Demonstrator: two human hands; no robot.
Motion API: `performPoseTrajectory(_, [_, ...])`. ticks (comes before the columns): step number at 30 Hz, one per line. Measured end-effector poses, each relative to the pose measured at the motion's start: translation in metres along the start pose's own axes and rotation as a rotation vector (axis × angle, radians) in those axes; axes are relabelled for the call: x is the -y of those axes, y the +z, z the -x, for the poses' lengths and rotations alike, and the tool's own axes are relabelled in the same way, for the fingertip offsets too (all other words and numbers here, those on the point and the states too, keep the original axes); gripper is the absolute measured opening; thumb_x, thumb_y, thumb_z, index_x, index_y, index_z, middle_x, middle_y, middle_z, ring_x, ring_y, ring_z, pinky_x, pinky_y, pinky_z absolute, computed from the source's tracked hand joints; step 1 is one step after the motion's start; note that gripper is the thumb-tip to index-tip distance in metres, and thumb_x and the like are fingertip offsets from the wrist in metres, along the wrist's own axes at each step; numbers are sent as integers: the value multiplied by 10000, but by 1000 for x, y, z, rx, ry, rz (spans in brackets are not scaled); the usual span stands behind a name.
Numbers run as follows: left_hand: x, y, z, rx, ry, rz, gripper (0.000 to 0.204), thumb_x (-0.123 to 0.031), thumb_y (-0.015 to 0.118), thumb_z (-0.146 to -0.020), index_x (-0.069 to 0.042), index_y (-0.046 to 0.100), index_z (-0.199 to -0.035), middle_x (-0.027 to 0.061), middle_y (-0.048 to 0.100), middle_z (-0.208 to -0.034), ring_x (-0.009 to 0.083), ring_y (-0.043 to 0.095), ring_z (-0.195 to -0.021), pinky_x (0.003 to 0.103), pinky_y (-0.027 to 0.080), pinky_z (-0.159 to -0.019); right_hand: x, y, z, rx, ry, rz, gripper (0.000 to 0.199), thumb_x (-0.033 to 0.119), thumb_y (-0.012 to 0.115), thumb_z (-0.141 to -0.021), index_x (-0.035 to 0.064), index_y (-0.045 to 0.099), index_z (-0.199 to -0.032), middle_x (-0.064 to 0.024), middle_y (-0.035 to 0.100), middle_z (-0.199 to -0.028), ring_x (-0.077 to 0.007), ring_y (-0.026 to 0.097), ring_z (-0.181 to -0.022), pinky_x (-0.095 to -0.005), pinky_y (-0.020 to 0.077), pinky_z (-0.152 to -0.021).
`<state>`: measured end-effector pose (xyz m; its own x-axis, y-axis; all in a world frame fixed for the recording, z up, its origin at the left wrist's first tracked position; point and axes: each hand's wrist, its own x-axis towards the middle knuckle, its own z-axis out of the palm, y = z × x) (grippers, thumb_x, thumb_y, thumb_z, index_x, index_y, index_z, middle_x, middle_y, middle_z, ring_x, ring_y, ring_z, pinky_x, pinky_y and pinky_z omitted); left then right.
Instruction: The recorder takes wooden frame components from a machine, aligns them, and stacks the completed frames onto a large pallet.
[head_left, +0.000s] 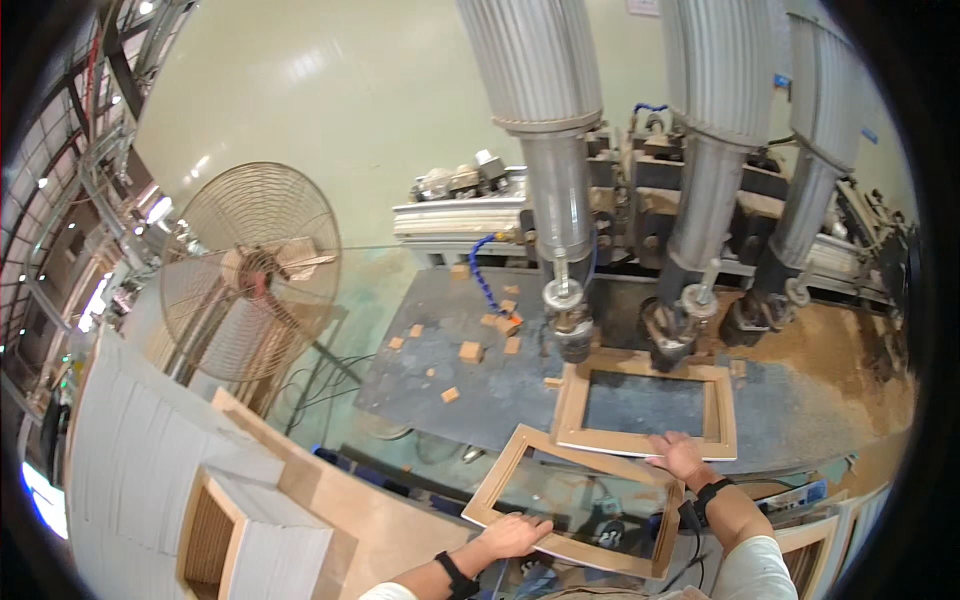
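Observation:
My left hand (515, 535) grips the near edge of a light wooden rectangular frame (500, 475) that I hold tilted in front of me, off the machine table. My right hand (678, 455) rests where that frame's far right corner meets the near rail of a second wooden frame (575, 400). This second frame lies flat on the dark machine table (430, 370), just below a vertical spindle head (568, 320). Both wrists wear dark bands.
Several small wood offcuts (470, 351) lie scattered on the table to the left. Sawdust (850, 350) piles up at right. Large ribbed extraction ducts (540, 70) hang above. A caged floor fan (250, 270) stands left, with stacked frames (230, 510) beside me.

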<state>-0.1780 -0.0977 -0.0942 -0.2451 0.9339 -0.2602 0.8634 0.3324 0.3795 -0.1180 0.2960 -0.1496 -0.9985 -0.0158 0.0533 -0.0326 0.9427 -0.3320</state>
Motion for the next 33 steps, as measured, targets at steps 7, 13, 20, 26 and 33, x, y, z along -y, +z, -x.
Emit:
performPoseTrajectory(7, [-39,-85,180,-90,-363,-175,294,-190,656,-718,-91,550,-974,78,568,-767,274,616,-732,382,499,-642,-6,56,-39,-190,-121,112,562,326,778,-602,41,602,-1054,-69,552,-1100,-289,475,-1086,-485,322,-988])
performPoseTrajectory(13, [-87,-122,334,-407,-895,-461,296,-221,701,-697,-118,600,-956,50,509,-689,236,573,-620,380,471,-545,-19,65,-32,-167,-50,81,568,178,802,-576,47,585,-1083,-84,539,-1154,-309,443,-1154,-504,301,-1024])
performPoseTrajectory(20, [-116,-75,501,-810,-1434,-632,517,-530,751,-637,-97,653,-900,63,525,-654,269,560,-613,369,457,-529,17,58,-55,-12,197,92,644,170,786,-643,59,525,-1222,-126,498,-1212,-332,415,-1185,-481,299,-1038])
performPoseTrajectory(26, [-82,-24,568,-775,-1669,-454,490,-523,732,-656,-84,661,-861,67,578,-738,272,573,-727,377,474,-636,61,1,-53,105,123,-2,504,96,740,-648,27,596,-1125,-147,565,-1118,-335,490,-1110,-431,402,-937])
performPoseTrajectory(33, [-52,-10,576,-1008,-1534,-560,454,-411,789,-595,-47,659,-833,87,562,-930,302,496,-970,419,409,-849,-67,-124,64,-389,374,-657,438,251,644,-848,-3,553,-1193,-138,592,-1191,-281,556,-1079,-402,418,-962])
